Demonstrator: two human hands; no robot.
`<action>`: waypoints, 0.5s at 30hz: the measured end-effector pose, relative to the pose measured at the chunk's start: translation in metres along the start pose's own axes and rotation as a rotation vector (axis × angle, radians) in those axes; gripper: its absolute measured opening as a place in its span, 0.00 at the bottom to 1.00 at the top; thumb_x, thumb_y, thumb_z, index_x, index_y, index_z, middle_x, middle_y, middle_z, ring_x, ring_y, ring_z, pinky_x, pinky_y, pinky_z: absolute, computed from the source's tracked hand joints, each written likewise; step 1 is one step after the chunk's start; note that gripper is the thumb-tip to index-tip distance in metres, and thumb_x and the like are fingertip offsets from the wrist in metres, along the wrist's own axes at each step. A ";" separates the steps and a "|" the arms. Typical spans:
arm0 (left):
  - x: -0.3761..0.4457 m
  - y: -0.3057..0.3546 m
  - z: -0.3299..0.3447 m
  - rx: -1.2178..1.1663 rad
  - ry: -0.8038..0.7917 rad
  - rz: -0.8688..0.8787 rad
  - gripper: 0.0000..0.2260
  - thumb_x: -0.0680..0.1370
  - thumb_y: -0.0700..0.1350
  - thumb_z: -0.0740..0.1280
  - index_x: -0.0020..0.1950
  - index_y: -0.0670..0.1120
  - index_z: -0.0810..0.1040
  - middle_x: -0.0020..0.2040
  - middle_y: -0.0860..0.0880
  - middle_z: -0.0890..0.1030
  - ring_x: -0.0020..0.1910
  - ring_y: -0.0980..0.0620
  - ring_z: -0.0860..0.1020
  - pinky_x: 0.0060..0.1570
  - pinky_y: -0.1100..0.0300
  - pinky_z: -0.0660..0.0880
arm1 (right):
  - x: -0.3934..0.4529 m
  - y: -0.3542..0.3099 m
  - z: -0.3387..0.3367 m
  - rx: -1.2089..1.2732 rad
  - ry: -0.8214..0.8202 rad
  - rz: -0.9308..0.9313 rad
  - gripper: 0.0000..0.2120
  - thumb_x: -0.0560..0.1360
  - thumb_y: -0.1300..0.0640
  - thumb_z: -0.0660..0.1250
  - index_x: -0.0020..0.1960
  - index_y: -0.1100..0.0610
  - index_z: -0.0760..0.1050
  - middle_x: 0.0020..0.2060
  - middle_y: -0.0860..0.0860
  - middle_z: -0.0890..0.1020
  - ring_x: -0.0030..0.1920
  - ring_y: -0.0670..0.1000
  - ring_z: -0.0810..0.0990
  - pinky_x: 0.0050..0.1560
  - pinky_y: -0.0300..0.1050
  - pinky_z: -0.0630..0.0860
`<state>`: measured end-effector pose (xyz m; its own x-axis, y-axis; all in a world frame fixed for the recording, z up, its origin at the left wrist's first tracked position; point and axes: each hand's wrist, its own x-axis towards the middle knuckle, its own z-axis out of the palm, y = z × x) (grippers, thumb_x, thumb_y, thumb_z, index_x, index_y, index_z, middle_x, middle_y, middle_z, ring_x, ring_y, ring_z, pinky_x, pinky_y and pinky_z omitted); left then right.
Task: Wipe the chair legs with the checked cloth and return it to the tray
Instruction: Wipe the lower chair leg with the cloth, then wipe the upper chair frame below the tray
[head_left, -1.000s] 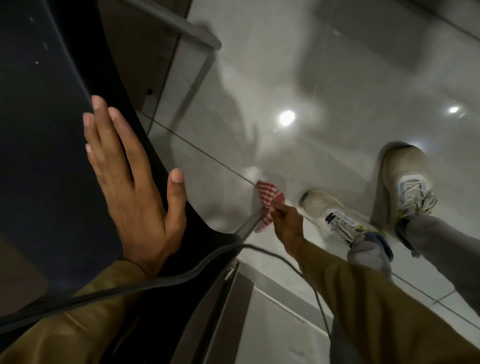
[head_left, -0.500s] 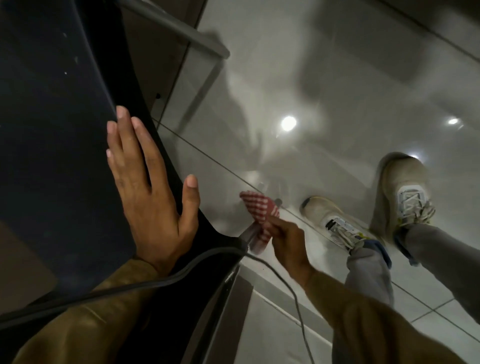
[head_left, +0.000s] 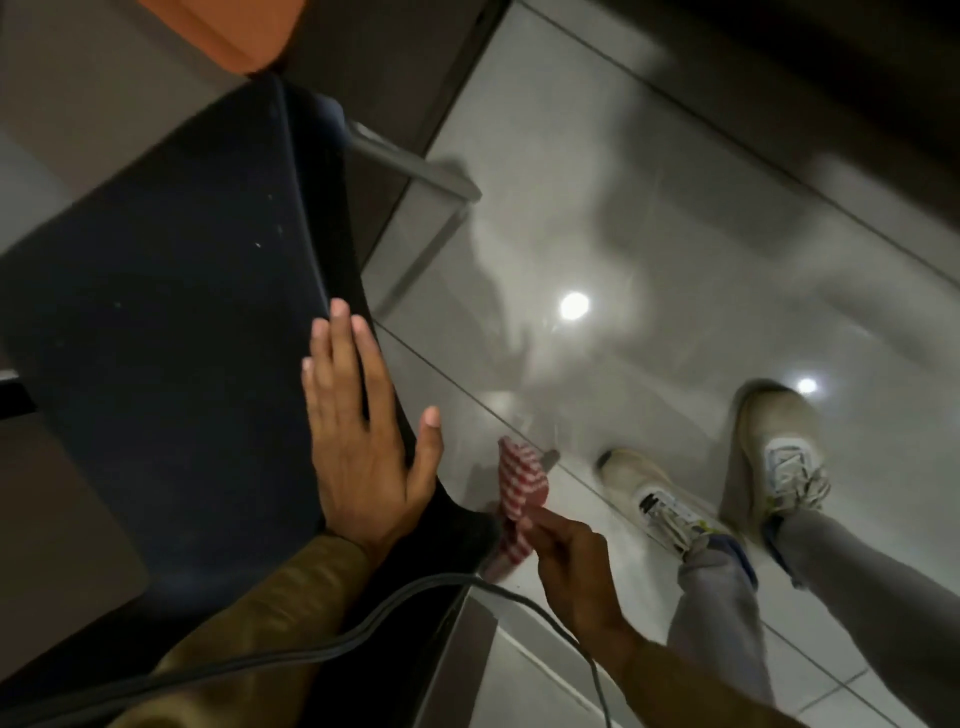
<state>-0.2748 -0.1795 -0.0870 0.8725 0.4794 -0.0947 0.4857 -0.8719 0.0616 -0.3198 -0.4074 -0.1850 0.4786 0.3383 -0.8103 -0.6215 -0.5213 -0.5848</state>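
Observation:
The dark blue chair seat (head_left: 171, 322) fills the left of the head view. My left hand (head_left: 363, 441) lies flat on the seat's right edge, fingers spread. My right hand (head_left: 571, 561) grips the red-and-white checked cloth (head_left: 519, 488), which wraps the chair's near metal leg just below the seat corner. The foot of that leg (head_left: 550, 457) pokes out beyond the cloth, touching the floor. A second grey metal leg (head_left: 410, 166) slants to the floor further back. No tray is in view.
My two pale sneakers (head_left: 654, 499) (head_left: 784, 457) stand on the glossy grey tiled floor (head_left: 649, 234) right of the chair. A dark cable (head_left: 311, 644) hangs across the bottom of the view. An orange surface (head_left: 234, 26) shows at the top left.
The view has swung so more of the seat and the far leg show. My right hand with the cloth has slid up the near leg toward the seat. My left hand stays on the seat.

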 end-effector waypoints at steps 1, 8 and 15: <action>0.001 0.002 -0.003 0.018 -0.017 0.003 0.37 0.86 0.58 0.55 0.87 0.33 0.55 0.89 0.35 0.53 0.90 0.38 0.48 0.89 0.38 0.52 | -0.007 -0.006 -0.004 0.003 -0.044 -0.050 0.15 0.80 0.70 0.67 0.55 0.54 0.87 0.48 0.48 0.90 0.54 0.43 0.86 0.57 0.35 0.80; 0.042 -0.011 -0.035 0.051 0.075 0.034 0.33 0.88 0.58 0.51 0.89 0.40 0.57 0.86 0.39 0.64 0.77 0.39 0.70 0.74 0.44 0.70 | 0.026 -0.075 -0.042 0.240 0.014 0.113 0.11 0.81 0.74 0.63 0.59 0.71 0.82 0.48 0.54 0.87 0.47 0.44 0.87 0.61 0.47 0.78; 0.180 -0.024 -0.044 -0.022 0.013 -0.098 0.34 0.89 0.60 0.48 0.90 0.42 0.54 0.88 0.40 0.62 0.87 0.38 0.61 0.86 0.42 0.59 | 0.102 -0.172 -0.071 0.208 0.265 -0.030 0.14 0.84 0.61 0.65 0.67 0.61 0.81 0.58 0.58 0.87 0.62 0.59 0.84 0.69 0.61 0.77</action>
<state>-0.1276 -0.0676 -0.0619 0.8212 0.5638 -0.0884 0.5698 -0.8184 0.0742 -0.1196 -0.3386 -0.1643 0.6259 0.1216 -0.7703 -0.7051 -0.3338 -0.6256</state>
